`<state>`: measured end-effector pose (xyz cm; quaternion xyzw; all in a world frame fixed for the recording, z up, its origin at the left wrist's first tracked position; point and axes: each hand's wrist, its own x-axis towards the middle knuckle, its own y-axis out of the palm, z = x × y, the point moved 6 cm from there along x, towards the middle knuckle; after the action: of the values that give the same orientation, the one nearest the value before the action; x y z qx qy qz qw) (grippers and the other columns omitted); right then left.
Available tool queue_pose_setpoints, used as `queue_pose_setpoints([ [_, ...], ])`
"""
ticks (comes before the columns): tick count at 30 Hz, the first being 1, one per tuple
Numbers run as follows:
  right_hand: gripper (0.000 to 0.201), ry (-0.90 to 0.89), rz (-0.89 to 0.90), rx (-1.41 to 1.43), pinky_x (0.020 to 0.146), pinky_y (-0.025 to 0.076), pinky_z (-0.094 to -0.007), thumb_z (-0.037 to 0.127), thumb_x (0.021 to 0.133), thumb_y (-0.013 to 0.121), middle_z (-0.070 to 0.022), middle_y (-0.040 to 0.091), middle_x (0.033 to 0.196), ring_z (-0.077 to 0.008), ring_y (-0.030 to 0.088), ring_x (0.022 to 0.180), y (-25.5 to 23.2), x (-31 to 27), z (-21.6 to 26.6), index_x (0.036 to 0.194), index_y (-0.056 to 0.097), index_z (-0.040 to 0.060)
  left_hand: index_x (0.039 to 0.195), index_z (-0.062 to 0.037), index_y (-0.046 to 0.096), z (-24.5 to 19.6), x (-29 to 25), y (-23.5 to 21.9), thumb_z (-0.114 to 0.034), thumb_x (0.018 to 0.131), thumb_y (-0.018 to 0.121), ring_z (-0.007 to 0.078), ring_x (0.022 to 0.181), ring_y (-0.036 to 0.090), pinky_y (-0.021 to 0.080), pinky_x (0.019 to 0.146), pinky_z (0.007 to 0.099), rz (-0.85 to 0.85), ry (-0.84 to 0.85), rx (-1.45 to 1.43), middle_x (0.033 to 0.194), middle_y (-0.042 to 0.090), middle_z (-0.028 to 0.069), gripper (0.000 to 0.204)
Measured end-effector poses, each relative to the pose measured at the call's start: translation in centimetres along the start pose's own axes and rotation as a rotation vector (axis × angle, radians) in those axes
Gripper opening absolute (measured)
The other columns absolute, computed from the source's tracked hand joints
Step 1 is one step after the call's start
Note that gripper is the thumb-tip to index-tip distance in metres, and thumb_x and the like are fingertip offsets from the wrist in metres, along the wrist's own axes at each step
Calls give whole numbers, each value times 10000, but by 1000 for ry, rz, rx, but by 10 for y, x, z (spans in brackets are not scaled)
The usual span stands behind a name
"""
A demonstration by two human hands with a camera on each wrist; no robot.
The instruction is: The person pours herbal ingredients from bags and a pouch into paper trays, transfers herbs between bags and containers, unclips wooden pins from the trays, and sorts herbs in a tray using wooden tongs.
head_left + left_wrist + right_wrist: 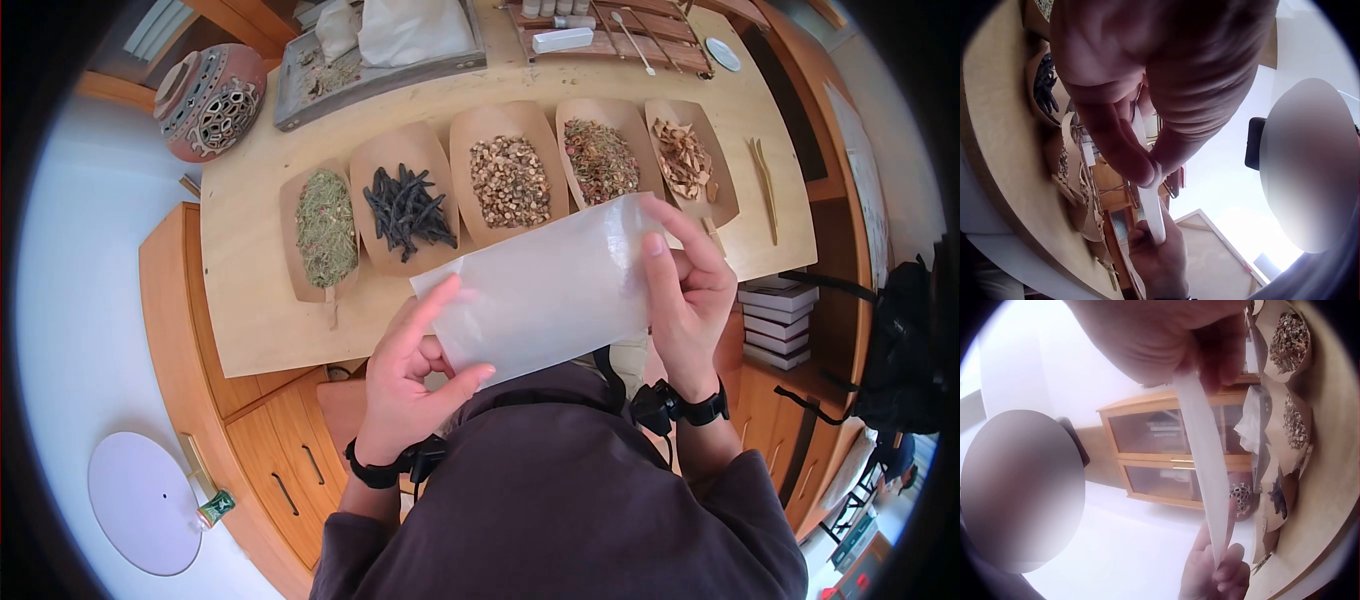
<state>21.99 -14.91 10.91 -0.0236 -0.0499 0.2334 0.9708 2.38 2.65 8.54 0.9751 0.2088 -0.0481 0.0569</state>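
Observation:
A whitish translucent sheet or flat bag is held up between both hands in the head view, over the table's front edge. The left hand pinches its left end between thumb and fingers; the right hand pinches the right end. Seen nearly edge-on, the thin white piece runs between the hands in the left wrist view, and the same piece hangs from the right hand in the right wrist view. Whether it is a single sheet or a bag, I cannot tell.
Several brown paper trays stand in a row behind the sheet, with green herb, dark pods, chopped pieces, mixed herbs and pale slices. Tweezers lie right; a patterned pot and grey tray stand at the back.

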Motion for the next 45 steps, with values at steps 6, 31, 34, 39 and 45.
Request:
queue_pose_setpoints([
  [6,300,61,53,30,552,348,-168,75,1012,629,83,579,630,15,481,575,4,-3,-9,1304,657,10,1467,14,456,0,3,-12,77,796,760,161,1009,663,557,807,271,-135,50,216,1388,529,141,740],
  [31,226,-27,472,122,545,364,-206,3,939,681,63,497,571,-6,389,540,57,-24,-7,1160,724,10,1610,-8,110,-5,12,35,-89,715,802,344,1422,418,382,1142,437,50,63,779,1554,349,220,1134],
  [34,291,-32,507,103,594,437,-211,17,908,720,48,573,640,-17,497,603,55,-25,-10,1196,684,11,1619,-26,102,5,8,24,-87,731,784,311,1426,413,375,1141,417,60,-23,617,1553,359,199,1121],
  [39,434,-48,542,238,680,538,-288,183,815,839,-30,669,881,-145,655,788,55,-25,-2,1185,639,77,1615,-18,119,9,3,15,-85,750,780,298,1396,450,394,1123,413,52,30,508,1549,377,194,1091],
  [45,436,-266,738,101,805,561,-353,236,772,865,-83,703,1101,-251,695,964,62,-27,9,1118,663,63,1597,9,194,3,4,16,-127,762,790,302,1393,463,385,1128,410,180,15,272,1548,400,193,1035],
])
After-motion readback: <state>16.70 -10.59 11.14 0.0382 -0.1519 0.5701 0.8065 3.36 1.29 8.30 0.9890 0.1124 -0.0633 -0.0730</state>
